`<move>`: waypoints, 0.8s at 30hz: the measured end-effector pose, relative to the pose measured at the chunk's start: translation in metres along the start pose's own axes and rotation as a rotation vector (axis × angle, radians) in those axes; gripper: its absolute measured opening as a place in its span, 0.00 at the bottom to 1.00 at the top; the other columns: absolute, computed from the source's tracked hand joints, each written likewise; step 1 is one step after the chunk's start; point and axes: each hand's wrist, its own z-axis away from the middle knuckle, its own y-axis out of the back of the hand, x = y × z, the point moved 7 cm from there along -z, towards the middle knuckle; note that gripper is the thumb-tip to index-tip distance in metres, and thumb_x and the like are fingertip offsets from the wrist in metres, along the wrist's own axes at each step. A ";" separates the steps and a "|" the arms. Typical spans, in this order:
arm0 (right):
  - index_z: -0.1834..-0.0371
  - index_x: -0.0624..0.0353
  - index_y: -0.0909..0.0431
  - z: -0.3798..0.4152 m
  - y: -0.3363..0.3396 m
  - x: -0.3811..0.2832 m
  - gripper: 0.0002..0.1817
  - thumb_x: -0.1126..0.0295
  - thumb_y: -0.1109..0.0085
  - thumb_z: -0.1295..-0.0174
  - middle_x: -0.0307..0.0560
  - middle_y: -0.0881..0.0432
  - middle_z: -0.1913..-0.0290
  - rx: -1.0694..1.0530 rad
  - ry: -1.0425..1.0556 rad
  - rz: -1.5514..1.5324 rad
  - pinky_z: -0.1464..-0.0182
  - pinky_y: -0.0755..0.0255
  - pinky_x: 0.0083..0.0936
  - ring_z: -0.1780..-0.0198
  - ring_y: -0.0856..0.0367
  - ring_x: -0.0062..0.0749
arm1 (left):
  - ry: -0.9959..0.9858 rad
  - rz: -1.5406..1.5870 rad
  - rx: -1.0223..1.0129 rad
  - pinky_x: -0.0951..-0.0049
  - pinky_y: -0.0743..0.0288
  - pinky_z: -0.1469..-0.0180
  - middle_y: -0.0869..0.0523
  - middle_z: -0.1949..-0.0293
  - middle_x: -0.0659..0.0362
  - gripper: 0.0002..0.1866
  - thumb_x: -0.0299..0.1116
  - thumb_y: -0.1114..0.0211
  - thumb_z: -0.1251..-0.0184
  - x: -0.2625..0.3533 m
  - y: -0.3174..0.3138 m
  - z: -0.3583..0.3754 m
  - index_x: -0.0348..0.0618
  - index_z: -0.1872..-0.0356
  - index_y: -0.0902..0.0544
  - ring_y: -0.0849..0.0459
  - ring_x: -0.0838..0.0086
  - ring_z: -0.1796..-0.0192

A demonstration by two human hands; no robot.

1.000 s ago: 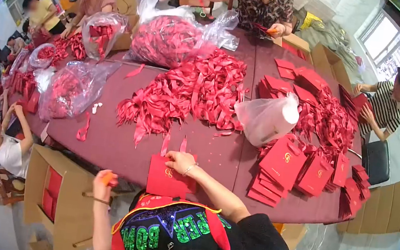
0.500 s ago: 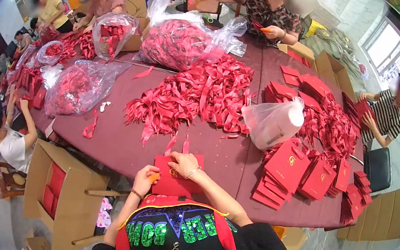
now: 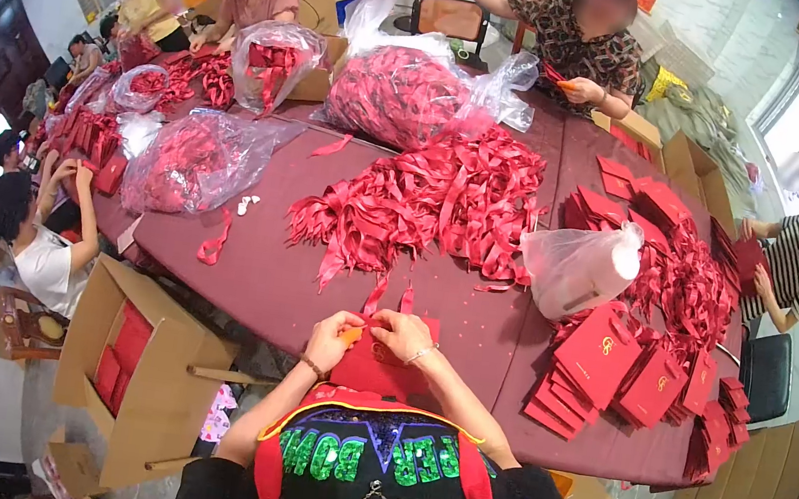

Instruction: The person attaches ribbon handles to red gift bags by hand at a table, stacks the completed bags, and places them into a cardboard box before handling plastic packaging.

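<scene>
- The left hand is resting at the near table edge, fingers curled in, pinching a small orange tool against the top of a red paper bag.
- The right hand is lying on the same bag's upper edge, fingers bent down and pressing on it; a bracelet is showing at the wrist. Whether it is gripping the bag or only pinning it cannot be told.
- The red paper bag is lying flat on the maroon table, right at the near edge, directly before the person's chest; two red ribbon ends are sticking up just beyond it.
- A large heap of loose red ribbons is spreading across the table centre, beyond the hands.
- A white plastic bag is sitting to the right of that heap, with stacks of finished red bags lying near it.
- A clear sack of ribbons is standing behind the heap; another clear sack is lying to the left.
- An open cardboard box holding red bags is standing on the floor, left of the person.
- Other people are sitting around the table, working at their own piles.
</scene>
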 end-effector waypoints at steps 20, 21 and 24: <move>0.55 0.55 0.24 0.011 0.000 0.009 0.16 0.62 0.45 0.45 0.50 0.19 0.62 0.134 0.022 0.056 0.58 0.28 0.38 0.60 0.20 0.44 | -0.046 -0.258 -0.036 0.81 0.27 0.70 0.17 0.75 0.58 0.08 0.21 0.39 0.45 0.006 -0.006 0.002 0.35 0.63 0.21 0.21 0.81 0.72; 0.55 0.55 0.24 0.012 0.000 0.009 0.16 0.62 0.45 0.46 0.50 0.19 0.61 0.135 0.034 0.069 0.57 0.28 0.38 0.59 0.20 0.44 | -0.049 -0.263 -0.053 0.81 0.27 0.70 0.17 0.75 0.58 0.08 0.21 0.39 0.45 0.005 -0.009 0.001 0.35 0.63 0.21 0.21 0.81 0.72; 0.54 0.56 0.25 0.014 0.002 0.009 0.17 0.62 0.45 0.46 0.50 0.19 0.60 0.139 0.036 0.045 0.56 0.29 0.38 0.58 0.21 0.44 | -0.100 -0.341 -0.021 0.78 0.26 0.69 0.16 0.74 0.56 0.09 0.23 0.39 0.46 0.007 -0.010 0.000 0.36 0.63 0.20 0.19 0.79 0.71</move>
